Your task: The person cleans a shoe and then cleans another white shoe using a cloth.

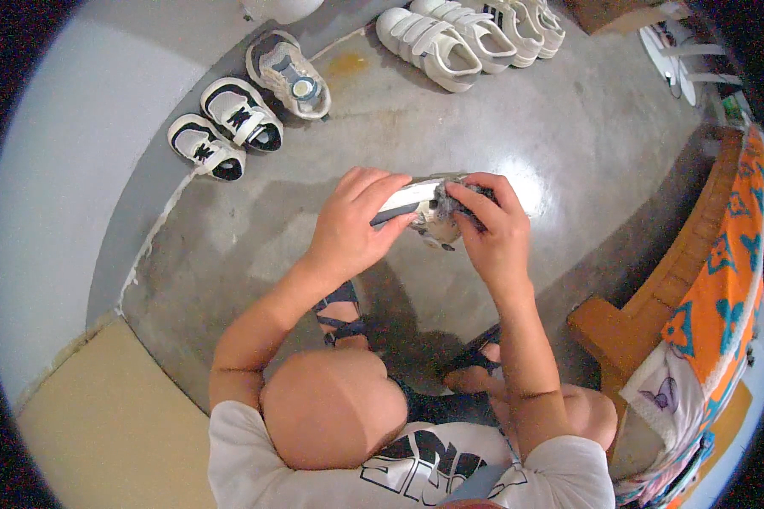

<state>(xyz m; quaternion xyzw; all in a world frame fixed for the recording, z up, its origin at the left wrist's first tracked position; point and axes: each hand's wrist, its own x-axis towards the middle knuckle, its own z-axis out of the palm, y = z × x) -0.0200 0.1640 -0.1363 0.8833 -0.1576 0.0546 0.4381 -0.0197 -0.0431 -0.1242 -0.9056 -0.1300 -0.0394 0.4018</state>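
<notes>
Head view: the left hand [348, 225] grips a small white and grey shoe [420, 206] by its side, the right hand [492, 229] presses a grey scrap of cloth [460, 202] onto it. Bare concrete floor [569, 127] spreads beyond both hands; three black-and-white child's shoes [242, 114] line the wall's edge, up-left of the left hand.

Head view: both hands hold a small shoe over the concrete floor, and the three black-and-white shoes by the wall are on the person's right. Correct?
Not quite. In the head view the three shoes by the wall lie on the person's left. The rest holds: left hand and right hand both hold the small shoe over the concrete floor.
</notes>
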